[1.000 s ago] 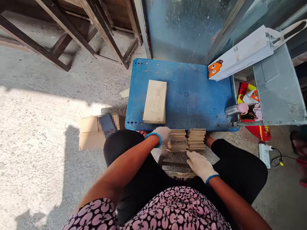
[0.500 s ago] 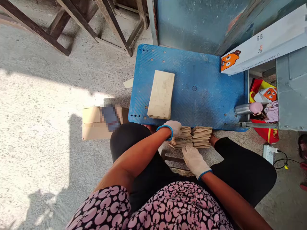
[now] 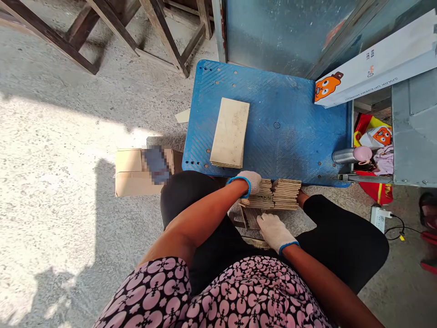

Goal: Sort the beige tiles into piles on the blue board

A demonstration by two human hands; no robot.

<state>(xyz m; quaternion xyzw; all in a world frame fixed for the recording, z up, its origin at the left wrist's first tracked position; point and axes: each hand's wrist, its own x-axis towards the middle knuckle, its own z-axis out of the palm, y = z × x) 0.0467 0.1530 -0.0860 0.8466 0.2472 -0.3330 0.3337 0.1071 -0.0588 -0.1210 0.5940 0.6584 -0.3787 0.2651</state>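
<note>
Two side-by-side rows of thin wooden boards [image 3: 287,195] stand in front of me, their edges facing up. At the left row's far end is my left hand [image 3: 251,183], in a white glove with blue trim. It curls over the boards, its fingertips mostly hidden. My right hand [image 3: 274,231], gloved alike, is on the near side of the rows. It is closed on the edge of one thin wooden board [image 3: 251,217], which tilts away from the row's near face. A flat pile of pale rectangular boards [image 3: 230,132] lies beyond on the blue plastic platform [image 3: 293,123].
A cardboard box [image 3: 128,184] with a blurred-out item on top sits on the floor at left. On the right are a metal flask [image 3: 343,156], a long white carton [image 3: 375,61] and a power strip [image 3: 378,218]. Wooden frames [image 3: 167,36] stand at the back left.
My right hand has drawn slightly back towards me, and a single board now shows tilted out from the near face. My left hand stays at the left row, shifted slightly right.
</note>
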